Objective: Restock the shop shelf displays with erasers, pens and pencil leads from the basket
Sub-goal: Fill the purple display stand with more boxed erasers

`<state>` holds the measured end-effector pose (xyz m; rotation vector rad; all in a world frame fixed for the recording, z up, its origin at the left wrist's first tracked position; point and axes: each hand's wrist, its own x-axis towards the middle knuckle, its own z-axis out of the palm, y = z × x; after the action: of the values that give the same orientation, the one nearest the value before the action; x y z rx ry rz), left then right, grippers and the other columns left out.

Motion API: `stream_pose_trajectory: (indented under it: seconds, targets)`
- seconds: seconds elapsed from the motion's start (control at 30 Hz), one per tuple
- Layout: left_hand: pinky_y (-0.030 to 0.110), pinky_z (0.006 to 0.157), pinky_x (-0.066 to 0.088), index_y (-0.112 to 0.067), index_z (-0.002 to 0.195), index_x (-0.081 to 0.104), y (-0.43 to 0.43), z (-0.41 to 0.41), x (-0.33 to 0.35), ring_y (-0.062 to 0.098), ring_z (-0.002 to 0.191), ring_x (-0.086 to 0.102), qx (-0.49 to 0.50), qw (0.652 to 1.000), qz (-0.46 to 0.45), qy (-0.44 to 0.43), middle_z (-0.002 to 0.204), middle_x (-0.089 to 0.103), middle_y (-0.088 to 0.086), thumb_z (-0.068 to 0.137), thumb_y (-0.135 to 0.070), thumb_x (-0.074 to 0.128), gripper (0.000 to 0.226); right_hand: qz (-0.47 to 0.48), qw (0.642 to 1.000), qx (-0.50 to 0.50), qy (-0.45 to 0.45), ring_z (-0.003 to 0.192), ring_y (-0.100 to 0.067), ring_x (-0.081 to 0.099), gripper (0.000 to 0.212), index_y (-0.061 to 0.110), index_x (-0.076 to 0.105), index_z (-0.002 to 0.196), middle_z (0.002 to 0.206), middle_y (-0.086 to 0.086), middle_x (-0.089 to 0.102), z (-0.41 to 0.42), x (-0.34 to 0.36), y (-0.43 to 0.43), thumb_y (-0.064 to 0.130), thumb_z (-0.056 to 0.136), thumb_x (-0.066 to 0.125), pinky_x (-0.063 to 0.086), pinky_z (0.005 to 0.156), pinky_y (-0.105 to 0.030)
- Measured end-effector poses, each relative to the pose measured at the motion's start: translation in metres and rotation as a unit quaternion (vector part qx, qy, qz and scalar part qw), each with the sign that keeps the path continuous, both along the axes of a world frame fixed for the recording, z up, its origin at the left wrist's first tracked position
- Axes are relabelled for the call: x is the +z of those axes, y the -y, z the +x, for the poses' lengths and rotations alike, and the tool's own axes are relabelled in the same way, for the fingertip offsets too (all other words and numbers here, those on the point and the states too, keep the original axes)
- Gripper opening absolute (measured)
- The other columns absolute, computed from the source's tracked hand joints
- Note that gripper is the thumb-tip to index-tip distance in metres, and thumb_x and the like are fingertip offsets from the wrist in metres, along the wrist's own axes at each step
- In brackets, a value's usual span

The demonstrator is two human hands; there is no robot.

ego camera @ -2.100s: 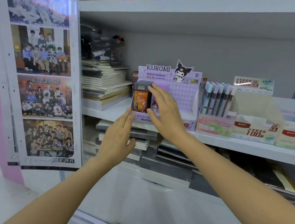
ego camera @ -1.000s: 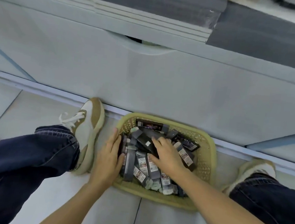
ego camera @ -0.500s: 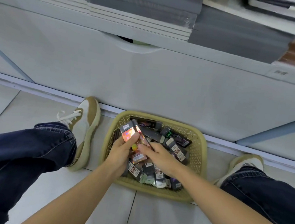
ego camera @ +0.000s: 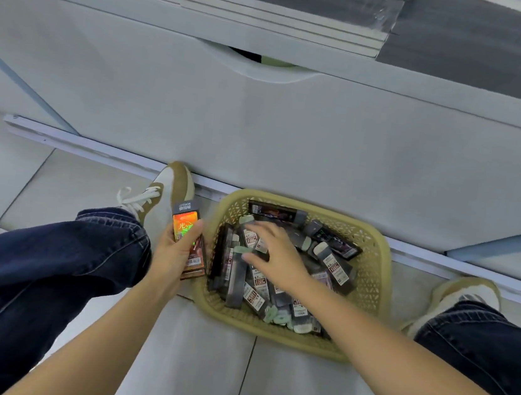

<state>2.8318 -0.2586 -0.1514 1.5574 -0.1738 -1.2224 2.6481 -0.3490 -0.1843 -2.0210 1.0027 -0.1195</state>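
1. Holding a small stack of packs [ego camera: 187, 237] just left of the basket [ego camera: 375, 244], the left hand [ego camera: 170, 257] has its fingers and thumb clamped round the stack's sides. The orange-fronted top pack juts out past the fingertips on the far side, so a slack squeeze could let it slide onto the floor tiles [ego camera: 198, 370].
2. The right hand [ego camera: 278, 258] hangs over the left half of the basket with its fingers spread apart, closed on nothing. It cannot be told whether the tips touch the heap.
3. The dark packs [ego camera: 256, 290] in the basket lie crossed and overlapping. A quick pinch could catch two at once, or drag a neighbour over the low rim.
4. Many of the packs look alike from above and their labels are too small to read, so the wrong kind could be taken for a display.
5. Adding more to the left hand's stack could overfill that grip and fan the packs out.
6. The basket sits on the floor against the shelf base [ego camera: 292, 142], with the left shoe [ego camera: 168, 192] near it. A shifted foot could knock it.
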Motion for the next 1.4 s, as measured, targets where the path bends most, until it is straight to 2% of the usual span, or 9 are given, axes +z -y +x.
stream_pose_trajectory:
  seconds: [0.07,0.17,0.33,0.5,0.8,1.0,1.17,1.3,1.4]
  targets:
    - [0.029,0.053,0.056,-0.014,0.098,0.058,-0.001,0.003,-0.004,0.017,0.056,0.066,0.010,1.000,-0.005,0.001,0.071,0.068,0.006,0.086,-0.028,0.071,0.023,0.015,0.998,0.056,0.016,0.143,-0.016,0.023,0.074,0.033,0.023,0.151,0.157,0.007,0.023,0.017,-0.004,-0.012,0.043,0.090,0.063,0.022,0.114,-0.038]
    - [0.031,0.057,0.057,-0.013,0.101,0.058,-0.001,0.006,-0.007,0.019,0.059,0.066,0.000,1.000,-0.009,-0.004,0.073,0.067,0.007,0.088,-0.027,0.069,0.023,0.086,0.995,0.016,0.039,0.140,-0.017,0.027,0.085,0.031,0.014,0.154,0.156,0.005,0.020,0.038,-0.008,-0.020,0.046,0.087,0.065,0.027,0.113,-0.038]
    - [0.033,0.059,0.057,-0.010,0.105,0.058,-0.003,0.006,-0.006,0.020,0.062,0.066,-0.031,0.999,-0.015,-0.009,0.078,0.069,0.008,0.084,-0.031,0.069,0.032,0.064,0.998,-0.012,0.002,0.126,-0.020,0.046,0.063,0.014,0.044,0.136,0.136,-0.005,0.044,0.049,-0.009,-0.011,0.038,0.085,0.071,0.040,0.101,-0.034]
    - [0.032,0.059,0.058,-0.007,0.112,0.057,-0.004,0.005,-0.005,0.019,0.064,0.067,-0.042,0.999,-0.019,-0.004,0.079,0.071,0.008,0.085,-0.030,0.068,0.037,0.097,0.995,-0.007,0.016,0.117,-0.020,0.052,0.047,0.015,0.048,0.121,0.128,-0.001,0.056,0.049,-0.010,-0.013,0.026,0.084,0.074,0.042,0.090,-0.033]
    - [0.033,0.060,0.058,-0.013,0.107,0.059,-0.001,-0.002,0.000,0.022,0.071,0.072,-0.056,0.997,-0.018,0.041,0.087,0.074,0.013,0.089,-0.019,0.068,0.021,0.179,0.969,-0.146,0.091,0.117,-0.013,0.057,0.040,0.018,0.061,0.123,0.125,0.002,0.063,0.007,0.012,0.014,0.015,0.085,0.072,0.043,0.102,-0.032]
    - [0.035,0.064,0.059,-0.008,0.112,0.062,0.014,-0.043,0.017,0.024,0.073,0.073,-0.088,0.996,0.012,-0.011,0.092,0.075,0.013,0.084,-0.021,0.073,0.033,0.277,0.906,-0.220,0.232,0.081,-0.006,0.069,0.032,0.008,0.062,0.119,0.103,-0.007,0.070,-0.011,0.055,0.025,0.002,0.087,0.067,0.053,0.064,-0.016]
    - [0.049,0.086,0.057,-0.006,0.113,0.066,0.012,-0.065,0.038,0.036,0.094,0.071,-0.121,0.992,-0.035,-0.022,0.104,0.073,0.017,0.069,-0.019,0.083,0.048,0.251,0.897,-0.228,0.283,0.090,-0.012,0.069,0.018,0.010,0.069,0.103,0.099,-0.005,0.072,-0.010,0.083,0.012,0.002,0.088,0.066,0.055,0.088,-0.029]
    - [0.040,0.072,0.060,-0.005,0.109,0.068,0.007,-0.062,0.057,0.030,0.083,0.073,-0.107,0.993,-0.046,-0.017,0.099,0.075,0.017,0.064,-0.018,0.084,0.049,0.306,0.890,-0.206,0.268,0.122,-0.027,0.057,0.034,0.004,0.059,0.128,0.127,-0.013,0.063,-0.019,0.099,0.006,0.016,0.096,0.057,0.043,0.107,-0.042]
    - [0.037,0.067,0.061,-0.005,0.104,0.070,0.007,-0.059,0.072,0.026,0.076,0.073,-0.082,0.996,-0.043,-0.006,0.096,0.075,0.016,0.069,-0.012,0.083,0.038,0.307,0.913,-0.132,0.235,0.107,-0.021,0.065,0.034,0.004,0.056,0.131,0.127,-0.018,0.062,-0.031,0.114,0.004,0.005,0.097,0.052,0.053,0.093,-0.034]
